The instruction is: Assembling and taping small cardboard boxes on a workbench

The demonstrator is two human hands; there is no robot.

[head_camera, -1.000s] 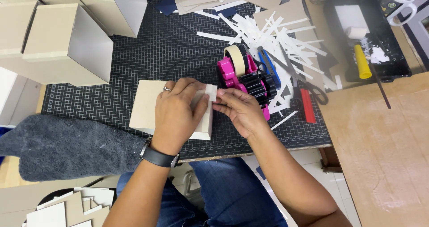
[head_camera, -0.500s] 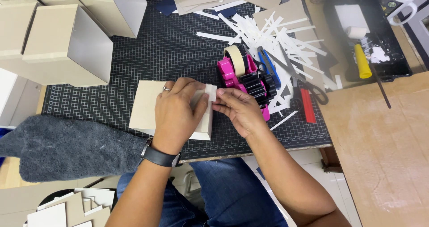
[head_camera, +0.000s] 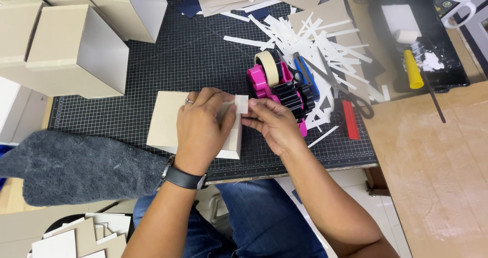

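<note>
My left hand point(head_camera: 203, 128) presses flat on a beige cardboard box piece point(head_camera: 165, 120) lying on the black cutting mat point(head_camera: 168, 65). It wears a ring and a dark wristband. My right hand point(head_camera: 274, 126) pinches a short strip of pale masking tape point(head_camera: 241, 104) against the box's right edge. Just behind my right hand stands a pink and black tape dispenser point(head_camera: 282, 87) carrying a beige tape roll point(head_camera: 268, 67).
Beige cardboard boxes point(head_camera: 76, 49) are stacked at the back left. White paper strips point(head_camera: 315, 44), blue-handled scissors point(head_camera: 307, 75) and red-handled scissors point(head_camera: 351, 115) lie right of the dispenser. A black tray with a yellow-handled roller point(head_camera: 412, 67) sits far right. A grey cloth point(head_camera: 71, 166) lies front left.
The hands have barely moved; my right fingers have shifted a little along the box's right edge, where the tape strip now shows.
</note>
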